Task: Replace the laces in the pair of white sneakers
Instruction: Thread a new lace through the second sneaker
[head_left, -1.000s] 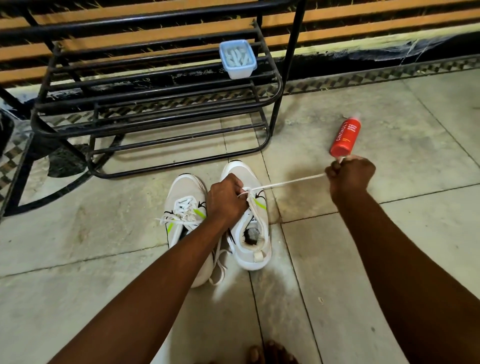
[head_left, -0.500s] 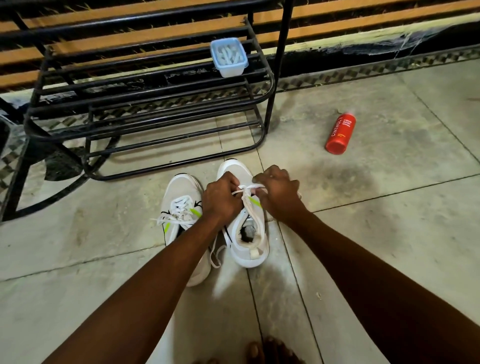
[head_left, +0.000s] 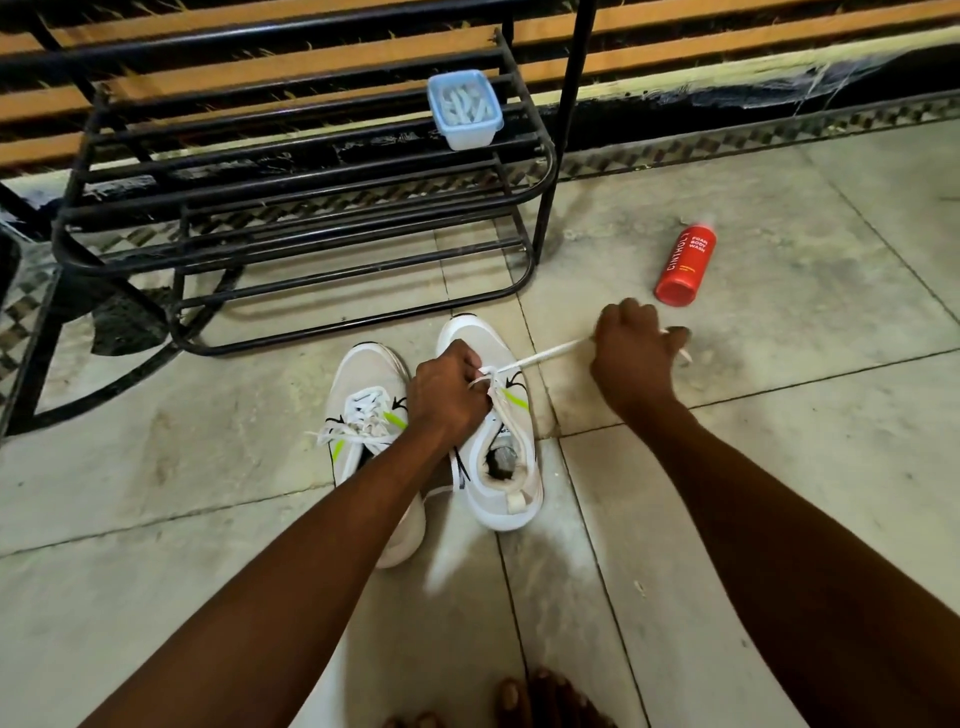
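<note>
Two white sneakers with neon-green marks stand side by side on the tiled floor. The left sneaker (head_left: 363, 415) is laced and tied. On the right sneaker (head_left: 506, 467), my left hand (head_left: 449, 397) grips the lace at the eyelets near the tongue. From there a white lace (head_left: 545, 357) runs taut to the right into my right hand (head_left: 636, 358), which holds it in a fist, with the lace's tip poking out past my fingers.
A black metal shoe rack (head_left: 311, 218) stands just behind the sneakers, with a pale blue plastic box (head_left: 465, 111) on its upper shelf. A red foam body wash bottle (head_left: 685, 265) lies on the floor to the right. Toes (head_left: 524, 701) show at the bottom edge.
Half a second ago both hands were together at the right sneaker's eyelets. My right hand has since pulled the lace out to the right, drawing it taut; my left hand stayed put.
</note>
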